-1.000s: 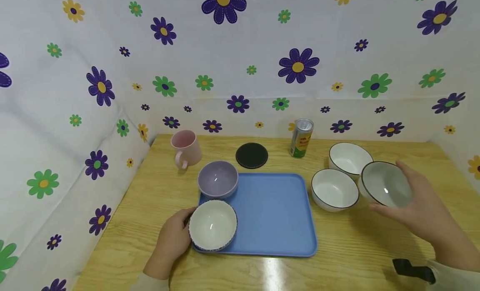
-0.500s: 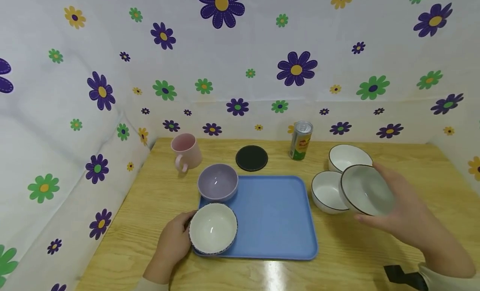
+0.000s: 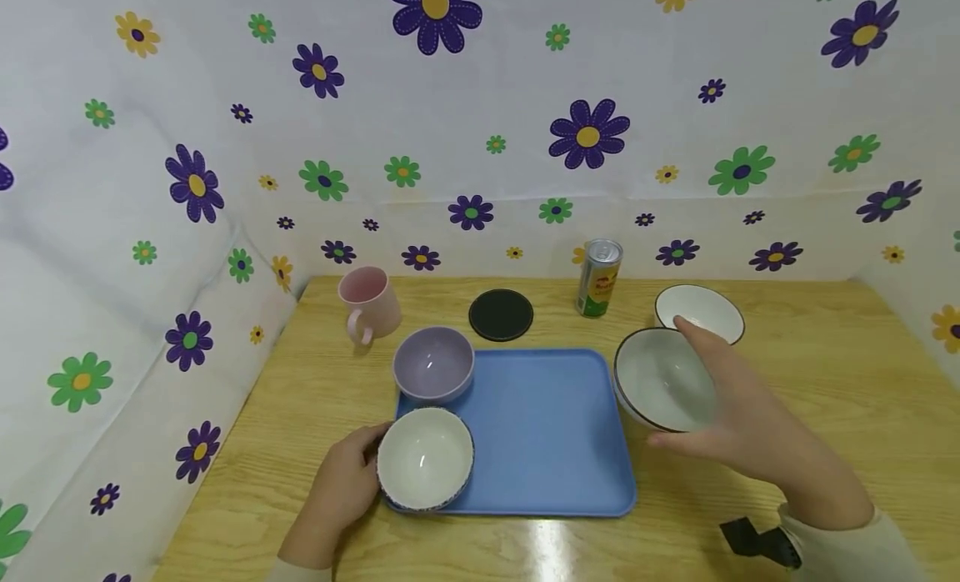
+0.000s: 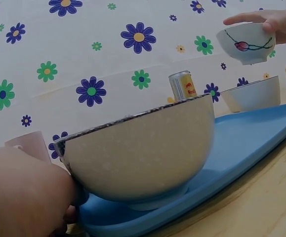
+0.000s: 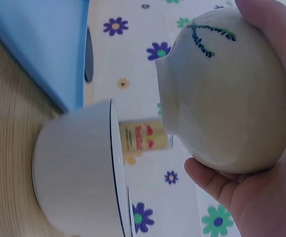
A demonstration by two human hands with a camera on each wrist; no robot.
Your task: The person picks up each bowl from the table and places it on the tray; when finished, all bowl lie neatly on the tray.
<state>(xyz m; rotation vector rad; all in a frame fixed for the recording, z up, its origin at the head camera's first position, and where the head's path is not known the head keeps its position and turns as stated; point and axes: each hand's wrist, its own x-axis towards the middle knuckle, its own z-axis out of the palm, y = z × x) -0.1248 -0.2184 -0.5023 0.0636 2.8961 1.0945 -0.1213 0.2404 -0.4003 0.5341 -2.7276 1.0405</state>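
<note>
My right hand (image 3: 738,419) grips a white dark-rimmed bowl (image 3: 660,378) round its side. The bowl is off the table and tilted, overlapping the blue tray's right edge in the head view. A tulip-like drawing decorates its outside (image 4: 246,45). Below it stands another white bowl (image 5: 78,168), hidden under the held one in the head view. My left hand (image 3: 341,482) holds the left side of a cream bowl with a speckled rim (image 3: 425,459), which rests on the front left of the blue tray (image 3: 540,432); its fingertips are partly hidden. Behind that sits a purple bowl (image 3: 433,365).
A third white bowl (image 3: 701,311) stands at the back right. Along the back of the wooden table are a pink mug (image 3: 371,303), a black round coaster (image 3: 501,315) and a drink can (image 3: 599,278). Flower-printed cloth (image 3: 465,90) hangs behind and at the left.
My right hand has carried the white bowl leftward, from the table's right side to the tray's right edge, passing in front of another white bowl. The left hand and cream bowl have stayed put.
</note>
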